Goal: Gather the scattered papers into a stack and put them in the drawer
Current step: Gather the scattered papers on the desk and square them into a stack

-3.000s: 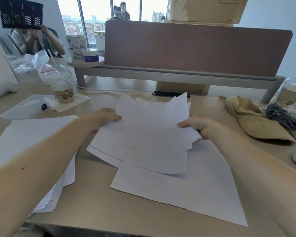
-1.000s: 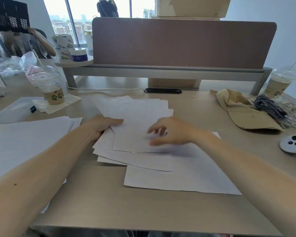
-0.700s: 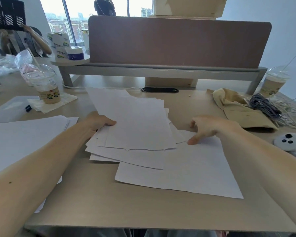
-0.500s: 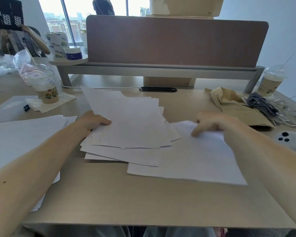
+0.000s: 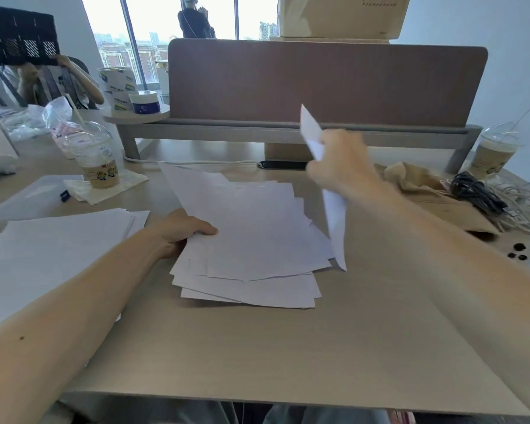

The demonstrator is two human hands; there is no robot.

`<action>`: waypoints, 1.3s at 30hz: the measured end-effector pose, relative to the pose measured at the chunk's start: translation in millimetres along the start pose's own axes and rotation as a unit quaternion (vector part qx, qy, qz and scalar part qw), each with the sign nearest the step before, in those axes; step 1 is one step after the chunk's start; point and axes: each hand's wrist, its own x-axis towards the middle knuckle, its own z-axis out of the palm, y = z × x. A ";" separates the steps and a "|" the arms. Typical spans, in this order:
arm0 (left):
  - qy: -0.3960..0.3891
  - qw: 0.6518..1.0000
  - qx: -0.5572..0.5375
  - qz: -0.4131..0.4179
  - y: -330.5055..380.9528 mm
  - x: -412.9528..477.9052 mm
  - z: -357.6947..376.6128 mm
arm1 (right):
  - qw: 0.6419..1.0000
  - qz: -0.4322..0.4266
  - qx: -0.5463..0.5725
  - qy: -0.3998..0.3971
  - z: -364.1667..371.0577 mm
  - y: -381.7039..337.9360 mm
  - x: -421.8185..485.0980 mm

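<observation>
White papers (image 5: 251, 237), tan desk (image 5: 288, 356).

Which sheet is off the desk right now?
The single sheet pinched in the right hand, hanging nearly edge-on. The other loose sheets lie flat in the pile under the left hand.

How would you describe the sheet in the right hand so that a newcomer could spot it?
Start at the brown divider. In front of it the right hand lifts one sheet. Unlike the pile under the left hand, it hangs edge-on above the desk.
</observation>
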 end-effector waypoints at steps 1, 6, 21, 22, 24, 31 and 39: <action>-0.010 1.000 -0.003 -0.004 -0.8 -0.4 2.2 | 1.000 -0.016 -0.013 -0.020 9.2 -15.9 -8.0; -0.030 0.999 -0.041 -0.010 -4.4 -5.7 6.7 | 0.988 -0.098 -0.012 -0.117 61.7 -67.7 -42.6; -0.024 0.999 -0.044 0.001 -1.9 -2.5 14.8 | 0.943 0.076 -0.040 -0.322 107.9 38.3 -28.1; -0.028 0.999 -0.032 0.007 -1.0 -2.0 17.0 | 0.944 0.059 -0.009 -0.326 106.7 35.7 -30.0; -0.015 0.999 0.003 0.031 1.2 -2.3 21.5 | 0.943 0.052 0.061 -0.324 102.2 32.0 -31.0; 0.064 0.996 0.016 0.052 23.7 -33.0 -31.5 | 0.883 0.244 0.331 -0.226 77.1 25.7 -20.4; 0.132 0.987 0.055 0.075 28.9 -96.1 -133.4 | 0.780 0.182 0.497 -0.334 97.4 -107.0 -32.1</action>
